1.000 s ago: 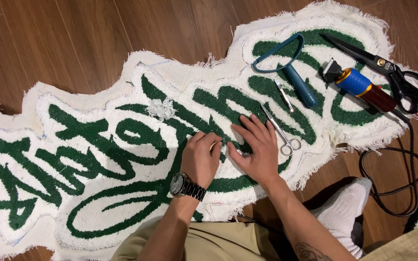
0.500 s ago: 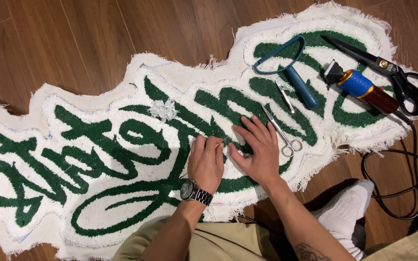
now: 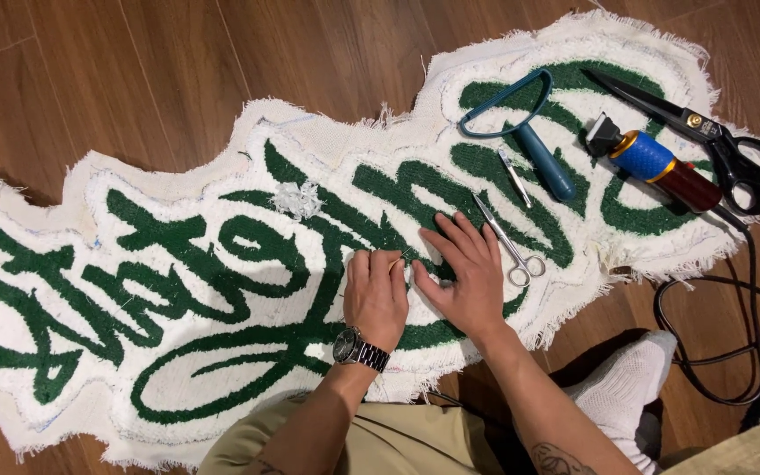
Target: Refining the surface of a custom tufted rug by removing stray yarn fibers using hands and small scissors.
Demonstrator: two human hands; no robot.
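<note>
Your left hand point(image 3: 376, 295) rests on the green and white tufted rug point(image 3: 222, 290), fingers curled together and pinching something small at the tips that is too tiny to make out. Your right hand point(image 3: 464, 273) lies flat just beside it, fingers spread and pressed on the pile. The rug lies across the wooden floor point(image 3: 134, 70). Small scissors point(image 3: 510, 242) sit just beside your right fingers; tweezers point(image 3: 515, 178), a blue-handled tool point(image 3: 529, 132), an electric trimmer point(image 3: 653, 163) and large black shears point(image 3: 705, 132) lie farther along.
</note>
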